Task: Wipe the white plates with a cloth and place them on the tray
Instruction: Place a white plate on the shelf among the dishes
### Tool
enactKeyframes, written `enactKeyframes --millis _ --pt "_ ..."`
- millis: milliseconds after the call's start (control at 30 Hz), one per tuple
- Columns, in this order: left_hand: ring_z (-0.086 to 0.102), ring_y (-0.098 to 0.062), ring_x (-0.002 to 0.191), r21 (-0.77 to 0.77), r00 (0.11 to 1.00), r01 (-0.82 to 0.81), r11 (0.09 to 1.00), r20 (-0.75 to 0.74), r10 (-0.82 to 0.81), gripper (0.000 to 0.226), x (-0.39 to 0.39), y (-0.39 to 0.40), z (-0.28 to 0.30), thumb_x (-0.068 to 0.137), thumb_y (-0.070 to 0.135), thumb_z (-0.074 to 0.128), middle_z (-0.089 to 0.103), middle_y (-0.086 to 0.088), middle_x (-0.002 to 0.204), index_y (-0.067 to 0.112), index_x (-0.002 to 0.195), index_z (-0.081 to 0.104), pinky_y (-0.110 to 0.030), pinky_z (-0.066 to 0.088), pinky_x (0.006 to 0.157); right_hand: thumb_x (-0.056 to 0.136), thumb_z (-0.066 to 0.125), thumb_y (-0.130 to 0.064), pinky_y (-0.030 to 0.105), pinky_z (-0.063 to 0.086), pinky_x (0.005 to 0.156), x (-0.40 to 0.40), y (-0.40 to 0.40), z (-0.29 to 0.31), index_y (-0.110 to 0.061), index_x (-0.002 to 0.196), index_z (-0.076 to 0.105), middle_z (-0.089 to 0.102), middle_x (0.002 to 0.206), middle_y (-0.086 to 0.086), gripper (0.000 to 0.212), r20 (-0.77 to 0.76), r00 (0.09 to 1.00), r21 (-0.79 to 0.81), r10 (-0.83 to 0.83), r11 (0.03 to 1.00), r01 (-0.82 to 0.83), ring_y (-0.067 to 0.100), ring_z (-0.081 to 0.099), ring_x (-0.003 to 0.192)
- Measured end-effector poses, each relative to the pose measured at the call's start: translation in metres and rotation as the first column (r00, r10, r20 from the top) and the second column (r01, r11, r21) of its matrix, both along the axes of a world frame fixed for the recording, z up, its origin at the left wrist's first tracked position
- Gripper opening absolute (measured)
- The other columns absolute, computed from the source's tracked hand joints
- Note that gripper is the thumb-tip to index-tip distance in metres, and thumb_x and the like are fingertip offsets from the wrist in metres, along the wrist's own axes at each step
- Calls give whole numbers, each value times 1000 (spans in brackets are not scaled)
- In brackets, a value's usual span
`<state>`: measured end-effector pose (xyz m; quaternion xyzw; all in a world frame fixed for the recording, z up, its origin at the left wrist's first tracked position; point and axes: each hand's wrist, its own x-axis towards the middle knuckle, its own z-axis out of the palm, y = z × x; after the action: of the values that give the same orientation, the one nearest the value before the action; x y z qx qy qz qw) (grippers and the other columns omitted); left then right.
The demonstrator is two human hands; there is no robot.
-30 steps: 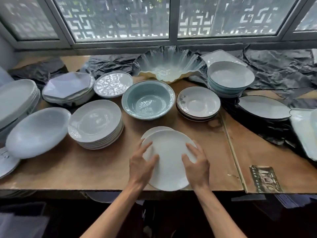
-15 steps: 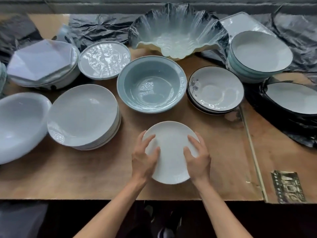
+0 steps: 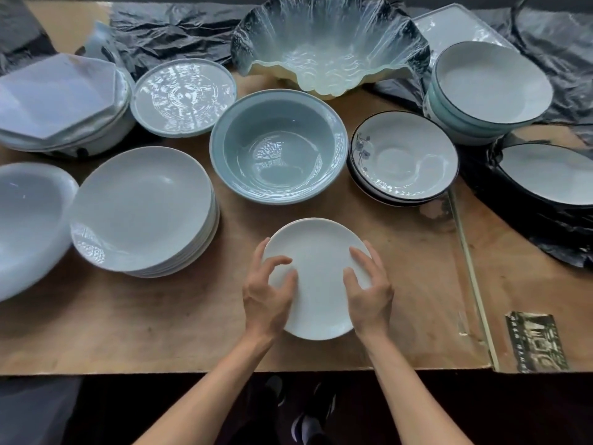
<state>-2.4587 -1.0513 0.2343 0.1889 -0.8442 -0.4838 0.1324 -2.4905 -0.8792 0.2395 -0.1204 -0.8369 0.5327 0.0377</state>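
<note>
Since the earlier frame, both hands' fingers have curled further. Left hand grips the white plate at its left rim; right hand grips its right rim. Plate lies on the wooden table, before the blue bowl.

Your plate: plain white, no pattern. Deep bowl: pale blue-grey. Small dish: white, black rim, dark floral sprig. Counter: brown. Crumpled sheeting: black
</note>
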Motion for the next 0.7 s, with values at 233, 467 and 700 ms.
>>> enactKeyframes --millis 233,467,700 --pt "45 -10 141 -1 1000 13 1000 5 -13 23 -2 0 0 82 10 79 52 3 150 25 98 72 -2 27 105 87 65 -11 31 44 108 1 -1 -6 -21 119 73 54 145 -8 34 -16 1000 14 -15 1000 15 6 50 130" --pt "52 -11 131 -53 997 54 997 65 -51 25 -5 -1 4 85 16 76 51 4 151 27 107 70 -16 36 97 85 63 -18 29 43 107 -1 1 -9 -21 121 71 54 145 -2 37 -6 1000 73 31 997 -30 11 51 130" --pt "35 -21 145 -160 949 290 944 177 -261 38 -17 -18 9 90 19 70 40 -3 158 22 127 65 -34 30 115 89 64 -15 34 44 104 -4 4 -7 -22 130 62 48 148 5 41 55 985 320 161 932 -170 24 48 133"
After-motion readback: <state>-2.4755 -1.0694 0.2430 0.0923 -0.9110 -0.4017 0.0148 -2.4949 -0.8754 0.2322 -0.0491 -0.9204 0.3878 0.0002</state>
